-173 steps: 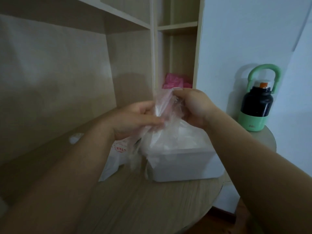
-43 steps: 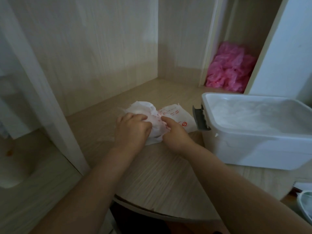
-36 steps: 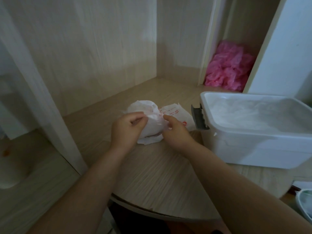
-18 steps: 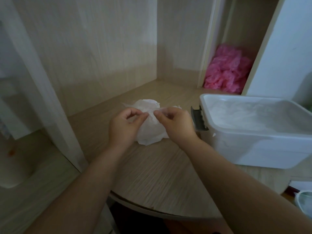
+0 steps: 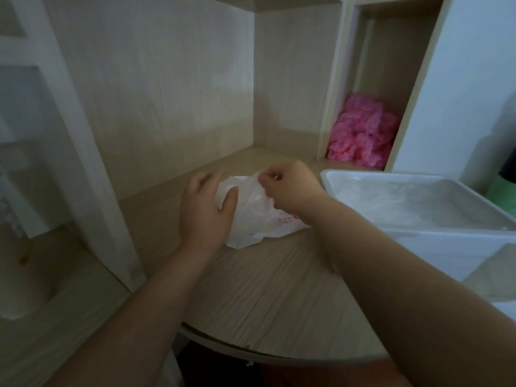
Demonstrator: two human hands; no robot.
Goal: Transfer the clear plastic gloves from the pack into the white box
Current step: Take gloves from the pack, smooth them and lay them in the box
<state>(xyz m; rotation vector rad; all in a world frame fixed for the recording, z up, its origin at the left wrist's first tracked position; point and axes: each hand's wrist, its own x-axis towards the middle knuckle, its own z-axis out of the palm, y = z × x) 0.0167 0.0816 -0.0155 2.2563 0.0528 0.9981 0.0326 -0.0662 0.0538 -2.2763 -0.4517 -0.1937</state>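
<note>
Left grip (image 5: 208,209) is pressing flat on the pack (image 5: 252,222), pinning it to the table (image 5: 265,291) just left of the box (image 5: 418,244). Right grip (image 5: 290,188) is pinching the pack's far edge. Gloves (image 5: 385,199) are likely handling light, limp, slippery: pinching one loose fold.

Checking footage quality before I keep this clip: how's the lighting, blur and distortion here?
Head view: dim, flat light, no glare; left hand and right hand at the glove pack are motion-blurred; wide-angle lens slants the white shelf post; clear gloves in the white box wash out.
</note>
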